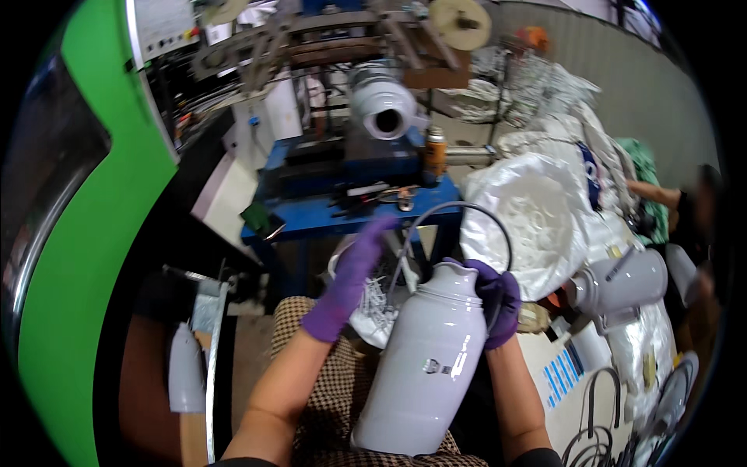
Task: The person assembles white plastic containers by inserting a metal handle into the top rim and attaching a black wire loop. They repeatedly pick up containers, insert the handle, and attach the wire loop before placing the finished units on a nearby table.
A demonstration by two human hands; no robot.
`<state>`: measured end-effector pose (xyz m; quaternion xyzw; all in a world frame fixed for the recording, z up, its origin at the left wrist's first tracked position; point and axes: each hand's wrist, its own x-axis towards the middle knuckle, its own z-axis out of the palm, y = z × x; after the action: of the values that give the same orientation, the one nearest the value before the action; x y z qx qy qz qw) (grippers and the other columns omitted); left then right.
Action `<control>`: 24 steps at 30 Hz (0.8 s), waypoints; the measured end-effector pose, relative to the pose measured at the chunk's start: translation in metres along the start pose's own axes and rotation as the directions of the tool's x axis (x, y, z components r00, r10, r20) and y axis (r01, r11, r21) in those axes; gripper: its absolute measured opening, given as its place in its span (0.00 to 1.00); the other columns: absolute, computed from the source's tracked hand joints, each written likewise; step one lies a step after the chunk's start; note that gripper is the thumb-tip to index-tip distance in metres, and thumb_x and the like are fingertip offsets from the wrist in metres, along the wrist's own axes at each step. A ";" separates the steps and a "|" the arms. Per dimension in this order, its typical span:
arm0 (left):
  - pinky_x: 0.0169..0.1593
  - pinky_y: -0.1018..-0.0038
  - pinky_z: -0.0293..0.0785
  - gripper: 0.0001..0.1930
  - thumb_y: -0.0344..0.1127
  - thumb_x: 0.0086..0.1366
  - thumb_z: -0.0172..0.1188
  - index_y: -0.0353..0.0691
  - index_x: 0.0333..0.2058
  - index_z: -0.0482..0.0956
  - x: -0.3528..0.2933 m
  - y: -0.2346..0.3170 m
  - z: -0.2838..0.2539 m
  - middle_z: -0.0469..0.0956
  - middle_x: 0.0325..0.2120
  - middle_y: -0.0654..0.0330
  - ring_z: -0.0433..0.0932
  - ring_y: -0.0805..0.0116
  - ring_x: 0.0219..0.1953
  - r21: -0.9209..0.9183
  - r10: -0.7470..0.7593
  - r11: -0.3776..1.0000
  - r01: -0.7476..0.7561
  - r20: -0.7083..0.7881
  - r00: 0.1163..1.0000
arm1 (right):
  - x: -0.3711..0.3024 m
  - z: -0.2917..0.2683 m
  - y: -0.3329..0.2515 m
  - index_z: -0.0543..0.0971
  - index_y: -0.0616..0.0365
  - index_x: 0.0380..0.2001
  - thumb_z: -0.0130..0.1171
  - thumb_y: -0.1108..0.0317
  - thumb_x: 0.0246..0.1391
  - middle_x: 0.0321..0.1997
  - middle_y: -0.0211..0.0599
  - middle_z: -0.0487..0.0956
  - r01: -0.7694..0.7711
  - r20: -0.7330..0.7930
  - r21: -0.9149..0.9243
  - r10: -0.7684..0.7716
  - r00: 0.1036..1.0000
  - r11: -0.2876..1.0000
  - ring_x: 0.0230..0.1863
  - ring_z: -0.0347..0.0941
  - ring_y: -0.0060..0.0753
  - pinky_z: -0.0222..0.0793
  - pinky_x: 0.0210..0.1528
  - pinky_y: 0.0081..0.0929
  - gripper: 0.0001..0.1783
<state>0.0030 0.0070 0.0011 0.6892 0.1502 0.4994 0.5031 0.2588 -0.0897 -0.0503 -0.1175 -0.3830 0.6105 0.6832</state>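
Observation:
A glossy pale grey thermos jug body point(424, 366) with a stepped neck leans upright against my lap, a small dark mark on its side. My right hand point(496, 300), in a purple glove, is closed at the right side of its neck. A thin dark grey loop point(459, 205) arches over the neck. Its right end runs down to my right hand and its left end drops behind the jug's shoulder. My left hand point(354, 272), also gloved in purple, is raised left of the jug with fingers stretched out, slightly blurred and holding nothing.
Ahead, another grey jug body point(381, 101) sits in a machine on a blue table point(311, 226) with tools and an orange can point(435, 152). White sacks point(537, 218) and more jug parts point(622, 280) lie at right, near another person's arm point(657, 193). A grey jug point(185, 370) stands at left.

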 end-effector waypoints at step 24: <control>0.55 0.63 0.76 0.11 0.35 0.68 0.57 0.33 0.40 0.81 -0.006 -0.020 0.013 0.82 0.45 0.53 0.81 0.57 0.45 0.081 0.166 0.985 -0.155 -0.143 0.976 | 0.036 -0.003 0.040 0.72 0.62 0.64 0.55 0.68 0.66 0.63 0.37 0.77 0.160 0.231 -0.620 -0.016 0.973 0.768 0.61 0.73 0.28 0.67 0.67 0.31 0.24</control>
<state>0.0170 0.0052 -0.0187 0.6768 0.1484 0.5830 0.4243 0.2291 -0.0465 -0.0636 -0.2568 -0.6420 0.4217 0.5866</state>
